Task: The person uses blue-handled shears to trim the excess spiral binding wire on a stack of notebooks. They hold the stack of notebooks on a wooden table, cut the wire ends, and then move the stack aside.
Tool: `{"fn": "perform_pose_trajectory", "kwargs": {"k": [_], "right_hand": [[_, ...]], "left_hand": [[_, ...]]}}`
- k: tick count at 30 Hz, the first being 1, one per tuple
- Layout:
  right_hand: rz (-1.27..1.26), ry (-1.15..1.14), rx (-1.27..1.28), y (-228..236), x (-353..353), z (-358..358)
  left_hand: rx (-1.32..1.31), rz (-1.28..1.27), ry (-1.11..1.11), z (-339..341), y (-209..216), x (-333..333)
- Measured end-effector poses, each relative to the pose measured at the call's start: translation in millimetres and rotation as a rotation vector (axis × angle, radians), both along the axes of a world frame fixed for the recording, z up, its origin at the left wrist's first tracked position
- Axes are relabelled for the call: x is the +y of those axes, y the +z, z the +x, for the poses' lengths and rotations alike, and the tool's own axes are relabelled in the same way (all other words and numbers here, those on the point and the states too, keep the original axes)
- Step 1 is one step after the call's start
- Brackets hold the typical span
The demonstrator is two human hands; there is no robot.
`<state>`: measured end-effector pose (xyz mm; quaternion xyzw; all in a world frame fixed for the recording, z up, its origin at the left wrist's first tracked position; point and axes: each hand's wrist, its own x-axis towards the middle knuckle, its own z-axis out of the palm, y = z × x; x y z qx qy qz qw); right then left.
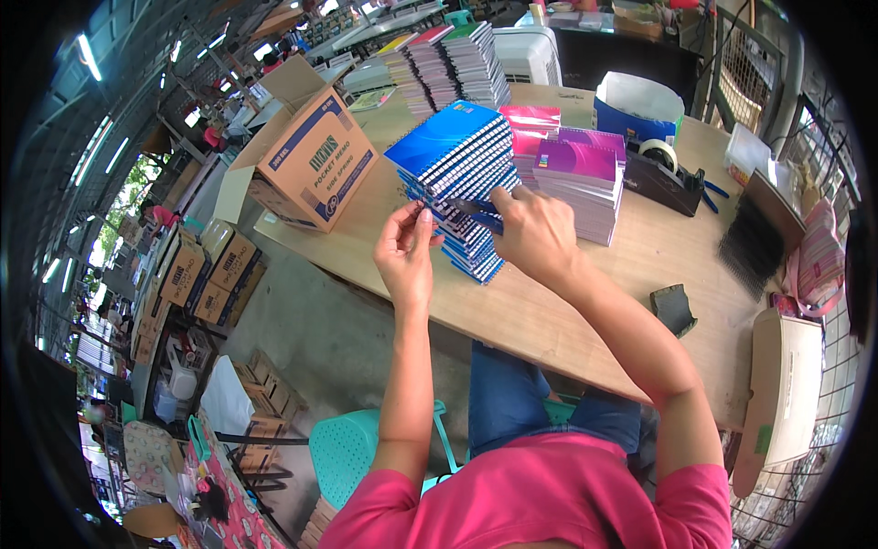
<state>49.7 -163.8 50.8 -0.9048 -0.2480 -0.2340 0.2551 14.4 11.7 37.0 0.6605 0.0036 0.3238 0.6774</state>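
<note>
A tall stack of blue spiral notebooks (455, 137) stands in front of me on the wooden table, its wire bindings showing along the near side. My right hand (541, 236) is closed round blue-handled pliers (468, 207), whose dark jaws point left along the stack's near side. Just left of the jaws, my left hand (405, 252) has thumb and fingertips pinched together beside the notebooks' wire edge. What sits between those fingertips is too small to make out.
Right of the blue stack are purple notebooks (585, 156) and pink ones (530, 123). Taller notebook piles (476, 69) stand behind. An open carton (315, 165) is at left. A tape dispenser (672, 183), a blue-and-white container (636, 105) and a dark curved piece (673, 310) lie rightward.
</note>
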Motion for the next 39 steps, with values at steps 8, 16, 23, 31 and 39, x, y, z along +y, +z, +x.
{"fn": "perform_pose_trajectory", "kwargs": {"k": [8, 16, 23, 31, 39], "right_hand": [[0.005, -0.033, -0.233, 11.1, 6.6, -0.4], [0.047, 0.011, -0.125, 9.3, -2.0, 5.9], [0.037, -0.024, -0.243, 17.6, 3.5, 0.6], [-0.065, 0.021, 0.026, 24.5, 3.2, 3.1], [-0.021, -0.056, -0.239, 32.1, 6.3, -3.3]], "left_hand": [[-0.033, 0.035, -0.042, 1.6, 8.8, -1.1], [-0.043, 0.009, -0.023, 3.3, 12.0, -3.0], [-0.073, 0.042, -0.025, 0.8, 20.2, -7.5], [-0.089, 0.052, 0.005, 6.9, 19.7, -4.5], [-0.105, 0.116, -0.001, 0.2, 30.6, -4.5]]}}
